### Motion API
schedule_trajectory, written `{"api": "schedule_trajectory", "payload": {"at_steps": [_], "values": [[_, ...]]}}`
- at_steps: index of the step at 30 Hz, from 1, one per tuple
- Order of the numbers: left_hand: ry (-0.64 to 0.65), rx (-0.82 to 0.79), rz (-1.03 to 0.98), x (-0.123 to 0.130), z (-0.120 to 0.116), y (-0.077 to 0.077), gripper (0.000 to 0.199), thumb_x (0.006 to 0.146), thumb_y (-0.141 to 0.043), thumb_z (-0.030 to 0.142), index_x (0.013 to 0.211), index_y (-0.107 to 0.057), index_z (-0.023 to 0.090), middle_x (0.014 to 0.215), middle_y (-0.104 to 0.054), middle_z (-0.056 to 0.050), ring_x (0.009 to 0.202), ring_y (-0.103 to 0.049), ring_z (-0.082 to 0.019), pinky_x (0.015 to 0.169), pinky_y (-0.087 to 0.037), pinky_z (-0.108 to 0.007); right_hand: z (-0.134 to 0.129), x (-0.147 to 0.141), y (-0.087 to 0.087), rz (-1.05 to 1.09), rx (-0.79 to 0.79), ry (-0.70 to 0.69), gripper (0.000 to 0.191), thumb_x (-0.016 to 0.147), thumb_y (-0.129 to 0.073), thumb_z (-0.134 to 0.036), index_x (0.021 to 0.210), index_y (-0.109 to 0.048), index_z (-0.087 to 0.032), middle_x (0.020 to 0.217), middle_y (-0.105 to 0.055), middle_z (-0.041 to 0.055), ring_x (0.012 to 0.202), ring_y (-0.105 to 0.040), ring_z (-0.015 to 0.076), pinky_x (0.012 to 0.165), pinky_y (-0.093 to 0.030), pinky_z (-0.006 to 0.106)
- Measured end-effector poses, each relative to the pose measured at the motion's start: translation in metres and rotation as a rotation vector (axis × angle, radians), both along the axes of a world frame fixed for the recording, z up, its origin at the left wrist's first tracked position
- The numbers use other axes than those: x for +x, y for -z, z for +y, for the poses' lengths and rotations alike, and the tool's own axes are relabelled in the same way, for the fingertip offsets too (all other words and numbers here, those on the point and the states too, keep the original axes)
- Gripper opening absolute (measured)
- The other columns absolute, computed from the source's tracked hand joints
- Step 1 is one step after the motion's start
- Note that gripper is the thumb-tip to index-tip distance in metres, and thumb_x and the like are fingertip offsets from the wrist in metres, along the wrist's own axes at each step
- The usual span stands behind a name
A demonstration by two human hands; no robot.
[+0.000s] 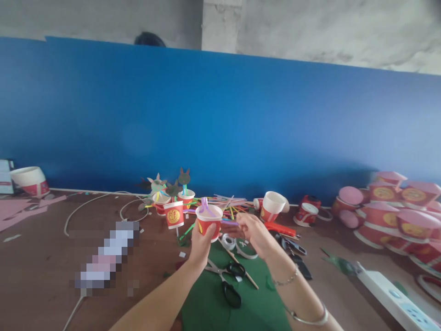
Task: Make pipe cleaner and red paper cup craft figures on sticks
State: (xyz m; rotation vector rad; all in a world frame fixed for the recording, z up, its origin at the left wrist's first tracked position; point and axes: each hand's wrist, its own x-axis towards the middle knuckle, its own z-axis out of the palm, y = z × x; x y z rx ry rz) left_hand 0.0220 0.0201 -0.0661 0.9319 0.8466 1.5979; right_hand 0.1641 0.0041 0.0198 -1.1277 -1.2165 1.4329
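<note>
My left hand [202, 241] is wrapped round a red and white paper cup [208, 220] and holds it upright above the table. Curled purple strips [206, 208] stick up from the cup's mouth. Just right of the cup, my right hand [251, 228] has its fingers pinched together at the end of a purple stick [229, 222] that points toward the cup. Below the hands, black-handled scissors [225, 278] lie spread on green paper [206, 305], with a roll of white tape [228, 241] and a thin wooden stick [251, 280] near them.
Decorated cups with animal cutouts [186, 195] stand behind on the left. A white-rimmed cup [273, 206] leans behind my right hand. Red cups [382, 225] are piled at the right, near a white power strip [392, 294]. A blue partition [220, 124] rises behind the brown table [37, 276].
</note>
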Motion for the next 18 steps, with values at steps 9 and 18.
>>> {"api": "schedule_trajectory", "payload": {"at_steps": [9, 18], "values": [[0.253, 0.31, 0.376, -0.003, -0.01, -0.003, 0.056, 0.064, -0.076, 0.028, 0.115, -0.054, 0.017, 0.103, -0.067, -0.009, 0.092, -0.063, -0.024, 0.08, -0.051, -0.032, 0.007, 0.017, -0.009, -0.445, 0.479, 0.194, 0.029, 0.074, -0.062, -0.031, 0.1, -0.067, -0.019, 0.104, -0.068, 0.0082, 0.098, -0.061, 0.023, 0.079, -0.049, 0.033], [0.185, 0.306, 0.414, -0.001, -0.012, -0.005, 0.047, 0.068, -0.074, 0.029, 0.108, -0.054, 0.016, 0.095, -0.067, -0.008, 0.083, -0.063, -0.021, 0.073, -0.05, -0.029, -0.006, -0.002, -0.009, -0.716, 0.676, 0.242, 0.004, 0.077, -0.055, -0.021, 0.074, -0.057, -0.019, 0.078, -0.064, 0.003, 0.078, -0.058, 0.0187, 0.072, -0.044, 0.03]]}}
